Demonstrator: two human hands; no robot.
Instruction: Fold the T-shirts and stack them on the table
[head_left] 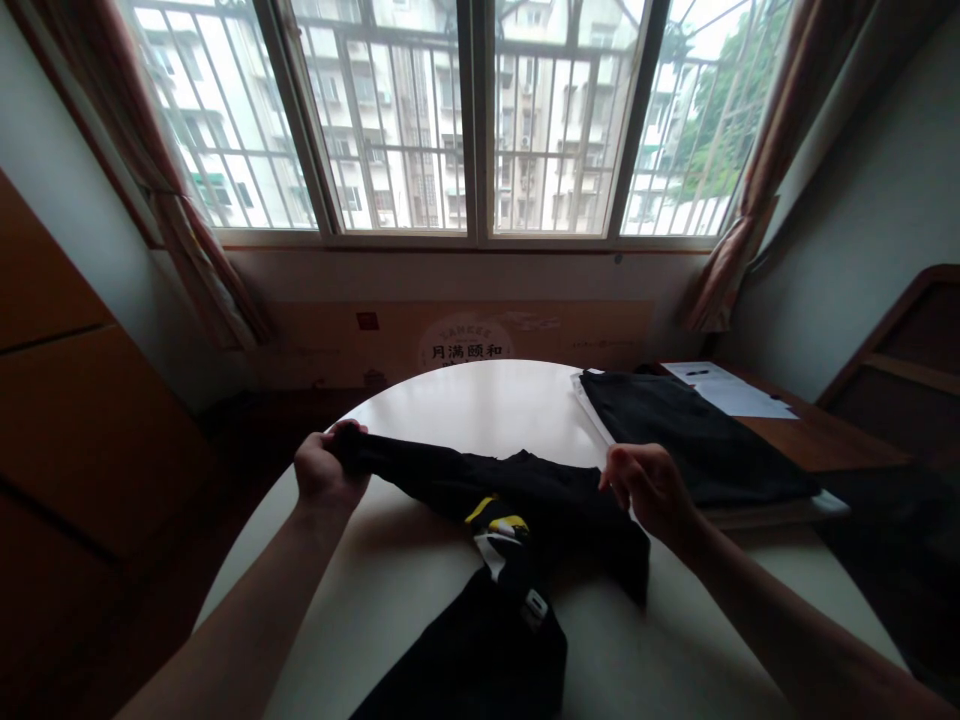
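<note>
A black garment [487, 480] with a yellow band and a white tag is stretched between my two hands above a round white table. My left hand [330, 465] is closed around one bunched end of it. On the other side, my right hand [646, 485] pinches its upper edge with curled fingers. The lower part of the black cloth hangs down and spreads over the table toward me. I cannot make out what kind of garment it is.
The round white table [480, 400] has a stack of folded black and white cloth [690, 430] at its right. Papers [731, 390] lie on a brown wooden surface [847, 440] beyond. A barred window with curtains [739, 260] stands ahead, above a printed cardboard panel [592, 330].
</note>
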